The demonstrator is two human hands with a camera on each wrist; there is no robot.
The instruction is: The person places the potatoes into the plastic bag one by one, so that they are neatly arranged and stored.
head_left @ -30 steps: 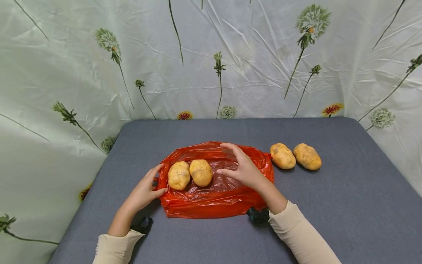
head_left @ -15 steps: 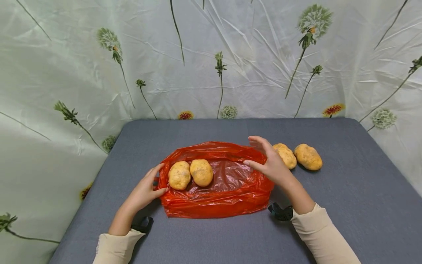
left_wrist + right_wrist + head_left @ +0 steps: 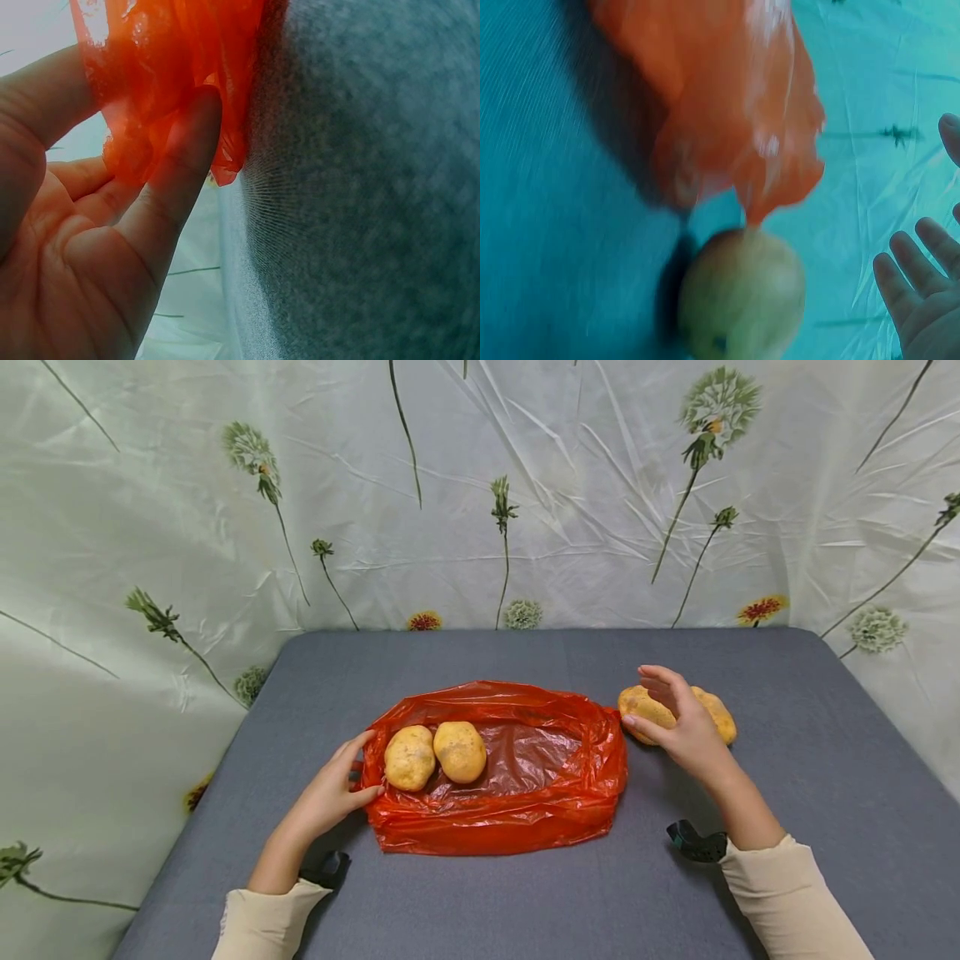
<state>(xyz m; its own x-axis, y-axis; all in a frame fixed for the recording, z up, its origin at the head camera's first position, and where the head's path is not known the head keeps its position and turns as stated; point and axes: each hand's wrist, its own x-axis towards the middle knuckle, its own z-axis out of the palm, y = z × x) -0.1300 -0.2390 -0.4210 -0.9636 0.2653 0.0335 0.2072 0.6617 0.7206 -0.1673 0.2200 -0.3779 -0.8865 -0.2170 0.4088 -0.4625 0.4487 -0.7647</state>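
A red plastic bag (image 3: 498, 833) lies spread on the table with its mouth facing up. Two potatoes sit side by side in its left half, the left potato (image 3: 408, 760) and the right potato (image 3: 460, 752). My left hand (image 3: 324, 800) holds the bag's left edge; in the left wrist view the red film (image 3: 154, 67) passes between thumb and fingers. Over two more potatoes right of the bag, my right hand (image 3: 692, 733) hovers with fingers spread, partly hiding the nearer potato (image 3: 637, 702) and the farther potato (image 3: 720, 717). That hand holds nothing.
The grey table (image 3: 480, 910) stretches around the bag on all sides. A pale curtain printed with flowers (image 3: 420, 552) hangs behind and to the left. Each wrist wears a dark device, such as the right wrist device (image 3: 696, 842).
My right hand has moved right, from above the bag's opening to above the two potatoes outside it. The left hand and the bag have stayed put.
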